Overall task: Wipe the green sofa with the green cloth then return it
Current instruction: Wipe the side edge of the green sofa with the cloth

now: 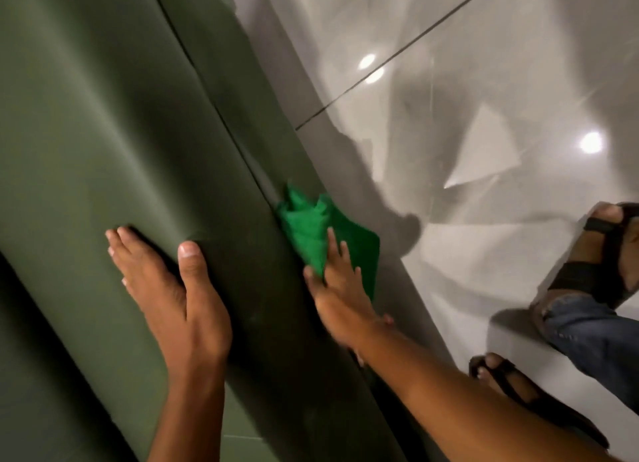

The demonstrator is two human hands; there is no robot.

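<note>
The dark green sofa point(114, 123) fills the left half of the head view, its cushions running diagonally with a seam between them. A bright green cloth point(304, 226) lies crumpled against the sofa's front face, just right of that seam. My right hand point(340, 288) presses flat on the cloth, fingers spread over its lower part. My left hand point(173, 288) rests on the cushion edge, fingers on top and thumb wrapped over the front, holding nothing loose.
Glossy grey floor tiles point(484, 81) with dark grout lines and lamp reflections lie to the right of the sofa. My two feet in dark sandals point(594, 250) stand on the tiles at the right, a jeans leg point(594, 337) above the nearer one.
</note>
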